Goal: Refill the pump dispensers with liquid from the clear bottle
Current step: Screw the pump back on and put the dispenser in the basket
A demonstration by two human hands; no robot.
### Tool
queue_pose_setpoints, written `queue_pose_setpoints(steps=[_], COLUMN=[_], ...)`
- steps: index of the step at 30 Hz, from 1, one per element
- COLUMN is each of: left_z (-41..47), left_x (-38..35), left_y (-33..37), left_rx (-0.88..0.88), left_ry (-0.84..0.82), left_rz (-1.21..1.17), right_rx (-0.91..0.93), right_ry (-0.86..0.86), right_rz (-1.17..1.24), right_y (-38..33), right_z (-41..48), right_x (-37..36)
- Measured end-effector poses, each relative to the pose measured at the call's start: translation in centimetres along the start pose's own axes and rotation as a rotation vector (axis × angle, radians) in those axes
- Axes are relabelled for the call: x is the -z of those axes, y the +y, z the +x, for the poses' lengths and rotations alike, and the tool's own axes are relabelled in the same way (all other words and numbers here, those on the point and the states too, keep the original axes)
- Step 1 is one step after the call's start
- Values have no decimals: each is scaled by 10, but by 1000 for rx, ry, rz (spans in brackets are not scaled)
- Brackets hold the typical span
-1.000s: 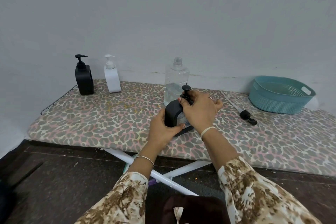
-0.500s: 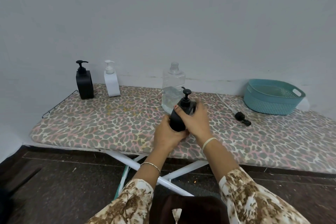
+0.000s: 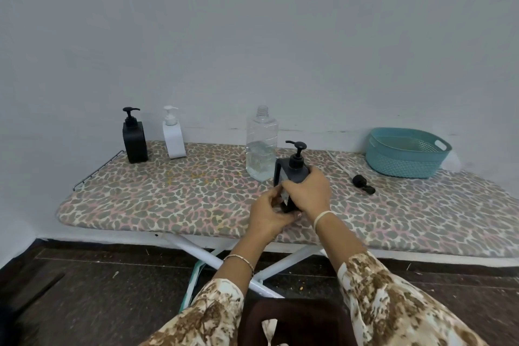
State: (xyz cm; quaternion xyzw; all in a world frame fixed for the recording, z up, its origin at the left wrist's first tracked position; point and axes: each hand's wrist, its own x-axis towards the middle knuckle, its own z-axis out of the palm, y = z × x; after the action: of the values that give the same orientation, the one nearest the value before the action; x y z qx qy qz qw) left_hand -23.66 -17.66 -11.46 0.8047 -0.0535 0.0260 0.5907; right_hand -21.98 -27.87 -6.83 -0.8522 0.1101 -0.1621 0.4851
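Observation:
A black pump dispenser (image 3: 292,170) stands upright near the middle of the ironing board (image 3: 168,196), its pump head on top. My right hand (image 3: 309,191) grips its body from the right. My left hand (image 3: 268,212) holds its lower left side. Just behind it stands the clear bottle (image 3: 261,146), uncapped and roughly a third full of clear liquid. At the far left stand another black pump dispenser (image 3: 134,139) and a white pump dispenser (image 3: 173,135), both with pumps fitted.
A loose black pump cap (image 3: 363,184) lies on the board to the right. A teal plastic basket (image 3: 407,156) sits at the far right against the wall. The board's white legs (image 3: 207,257) cross over a dark floor below.
The dispenser went from tilted with my right hand at its pump to upright on the board. My right hand dropped from the pump to the body. The camera drew back and up.

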Motion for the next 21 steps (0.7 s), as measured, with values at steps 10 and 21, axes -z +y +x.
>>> queue_pose_setpoints(steps=[10, 21], left_z=[39, 136], left_x=[-47, -151], left_y=[52, 122], left_rx=[-149, -268], left_ry=[-111, -234], left_rz=[-48, 9], right_rx=[52, 83], right_ry=[163, 338], right_rz=[6, -49], right_y=[1, 19], right_z=[57, 172], right_x=[77, 191])
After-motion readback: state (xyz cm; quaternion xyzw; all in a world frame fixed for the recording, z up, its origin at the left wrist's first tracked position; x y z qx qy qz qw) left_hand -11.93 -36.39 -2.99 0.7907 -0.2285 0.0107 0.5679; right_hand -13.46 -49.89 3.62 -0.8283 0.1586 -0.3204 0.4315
